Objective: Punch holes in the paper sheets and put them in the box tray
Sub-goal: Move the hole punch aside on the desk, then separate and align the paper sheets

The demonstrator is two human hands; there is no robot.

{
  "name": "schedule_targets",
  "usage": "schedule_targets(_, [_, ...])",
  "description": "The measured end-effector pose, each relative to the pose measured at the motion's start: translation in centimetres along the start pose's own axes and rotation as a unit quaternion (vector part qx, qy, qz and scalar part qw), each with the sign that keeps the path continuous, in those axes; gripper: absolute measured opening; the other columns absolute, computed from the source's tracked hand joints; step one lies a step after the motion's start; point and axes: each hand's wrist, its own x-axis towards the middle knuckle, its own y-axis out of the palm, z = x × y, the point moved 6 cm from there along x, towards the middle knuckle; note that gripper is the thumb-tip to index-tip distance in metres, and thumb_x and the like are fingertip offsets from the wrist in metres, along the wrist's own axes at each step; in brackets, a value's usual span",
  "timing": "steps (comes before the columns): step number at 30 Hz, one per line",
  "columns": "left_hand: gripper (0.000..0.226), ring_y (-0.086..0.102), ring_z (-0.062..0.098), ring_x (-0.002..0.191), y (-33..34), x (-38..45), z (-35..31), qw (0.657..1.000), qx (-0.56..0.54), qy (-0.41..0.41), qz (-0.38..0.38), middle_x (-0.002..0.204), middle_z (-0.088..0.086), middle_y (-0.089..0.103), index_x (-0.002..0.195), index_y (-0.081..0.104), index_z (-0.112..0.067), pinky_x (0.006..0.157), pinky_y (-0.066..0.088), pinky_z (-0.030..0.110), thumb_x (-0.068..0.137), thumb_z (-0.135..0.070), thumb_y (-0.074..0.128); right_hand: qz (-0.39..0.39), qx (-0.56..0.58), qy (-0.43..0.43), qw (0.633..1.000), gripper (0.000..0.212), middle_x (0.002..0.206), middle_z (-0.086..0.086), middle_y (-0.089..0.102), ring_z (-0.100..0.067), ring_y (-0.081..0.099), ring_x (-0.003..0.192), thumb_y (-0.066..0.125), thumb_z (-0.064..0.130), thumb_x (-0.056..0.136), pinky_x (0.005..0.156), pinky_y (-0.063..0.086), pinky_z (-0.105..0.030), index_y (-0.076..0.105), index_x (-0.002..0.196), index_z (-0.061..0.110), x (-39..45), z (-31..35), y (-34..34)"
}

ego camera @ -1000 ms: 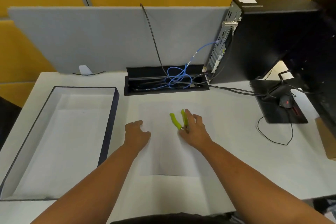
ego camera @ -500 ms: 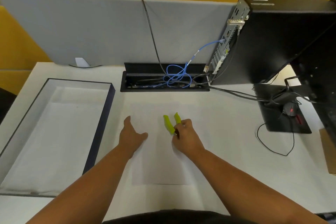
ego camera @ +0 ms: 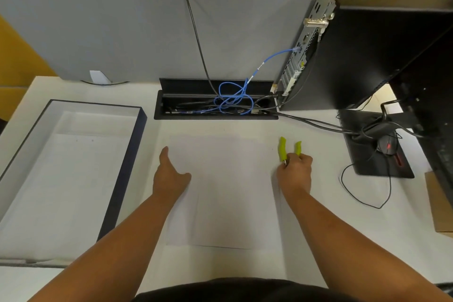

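Observation:
White paper sheets (ego camera: 228,191) lie stacked on the desk in front of me. My left hand (ego camera: 169,176) rests flat on the stack's left edge, fingers apart, holding nothing. At the stack's right edge my right hand (ego camera: 295,171) is closed around a hole punch with green handles (ego camera: 283,149), whose handles stick out away from me. The box tray (ego camera: 120,174), dark-rimmed with a white inside, stands at the left. A punched sheet (ego camera: 73,179) lies in it.
A grey divider panel (ego camera: 147,27) closes the back of the desk. A cable well (ego camera: 215,105) with blue cables sits behind the paper. A black computer case (ego camera: 380,51), mouse (ego camera: 387,146) on a black pad, and loose cable (ego camera: 362,189) are at right. A cardboard piece (ego camera: 441,203) lies at the far right edge.
My right hand has carried the punch from the middle of the paper to its right edge. My left hand stays on the left edge, fingers stretched further.

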Motion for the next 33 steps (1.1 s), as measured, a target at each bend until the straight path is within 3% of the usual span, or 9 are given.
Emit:
schedule_targets(5, [0.079,0.039,0.029,0.136,-0.5,0.3,0.6,0.999,-0.042,-0.009,-0.007,0.148,0.012,0.040,0.149,0.023,-0.026,0.105,0.039,0.039,0.086,-0.011,0.069,-0.049,-0.109,-0.007,0.993,0.031,0.126,-0.018,0.053,-0.037,0.048,0.108,0.052,0.016,0.086,0.083,0.041,-0.043,0.060,0.115,0.009,-0.9,0.7,-0.1])
schedule_targets(8, [0.082,0.033,0.025,0.141,-0.7,0.1,1.0,0.998,-0.066,0.012,0.003,0.151,0.010,0.036,0.148,0.022,-0.031,0.106,0.036,0.037,0.085,-0.006,0.069,-0.071,-0.101,0.010,0.992,0.046,0.146,-0.019,0.038,-0.039,0.037,0.127,0.055,0.014,0.083,0.099,0.032,-0.049,0.051,0.129,0.014,-1.4,2.1,0.1])
schedule_targets(11, [0.086,0.030,0.016,0.141,-1.1,-0.1,0.8,0.996,-0.072,0.057,0.020,0.153,-0.001,0.033,0.149,0.021,-0.035,0.109,0.032,0.035,0.085,-0.002,0.067,-0.087,-0.072,-0.072,0.991,0.055,0.152,-0.016,0.031,-0.038,0.027,0.137,0.060,0.007,0.078,0.106,0.027,-0.054,0.051,0.131,0.017,-2.2,5.2,0.9])
schedule_targets(14, [0.076,0.030,0.005,0.135,-1.1,-0.2,0.9,0.992,-0.050,0.101,0.063,0.148,-0.016,0.035,0.145,0.032,-0.036,0.111,0.028,0.027,0.087,0.000,0.064,-0.019,-0.014,-0.227,0.974,0.040,0.130,-0.014,0.053,-0.039,0.045,0.117,0.061,0.000,0.076,0.095,0.041,-0.050,0.065,0.114,0.013,-3.2,9.5,3.5])
schedule_targets(18, [0.053,0.045,0.012,0.127,-1.0,0.0,1.3,0.988,-0.100,0.076,0.088,0.132,-0.016,0.049,0.127,0.055,-0.037,0.103,0.036,0.024,0.086,-0.006,0.067,0.089,0.015,-0.312,0.946,0.034,0.121,-0.009,0.057,-0.030,0.049,0.110,0.058,0.002,0.085,0.086,0.039,-0.031,0.066,0.117,0.013,-4.3,13.3,6.6])
schedule_targets(21, [0.063,0.044,0.008,0.117,-0.6,-0.1,1.0,0.992,-0.070,0.071,0.074,0.128,-0.017,0.046,0.132,0.049,-0.036,0.101,0.040,0.029,0.077,-0.025,0.079,0.157,-0.020,-0.289,0.944,0.044,0.136,-0.008,0.045,-0.029,0.041,0.121,0.059,0.012,0.088,0.096,0.040,-0.036,0.055,0.131,0.016,-4.7,13.6,8.8])
schedule_targets(25, [0.081,0.041,0.009,0.123,0.5,-0.4,0.8,0.993,-0.027,0.086,0.070,0.138,-0.013,0.042,0.139,0.038,-0.035,0.101,0.036,0.027,0.072,-0.025,0.083,0.176,-0.054,-0.286,0.940,0.050,0.147,-0.011,0.035,-0.030,0.034,0.130,0.059,0.014,0.088,0.105,0.036,-0.040,0.048,0.137,0.016,-6.2,13.6,10.0])
schedule_targets(29, [0.086,0.039,0.015,0.132,0.7,-0.1,0.7,0.993,0.000,0.098,0.059,0.147,-0.009,0.040,0.143,0.034,-0.033,0.104,0.033,0.025,0.073,-0.021,0.083,0.192,-0.022,-0.310,0.931,0.049,0.147,-0.015,0.036,-0.032,0.034,0.132,0.058,0.007,0.088,0.109,0.031,-0.034,0.049,0.136,0.010,-7.5,13.9,10.5])
schedule_targets(33, [0.086,0.039,0.013,0.132,0.3,0.2,0.2,0.991,-0.003,0.106,0.078,0.146,-0.012,0.040,0.143,0.034,-0.033,0.103,0.031,0.022,0.074,-0.016,0.082,0.180,0.002,-0.309,0.934,0.046,0.136,-0.016,0.046,-0.031,0.044,0.125,0.054,-0.001,0.088,0.104,0.027,-0.019,0.053,0.133,0.005,-5.5,14.4,9.7])
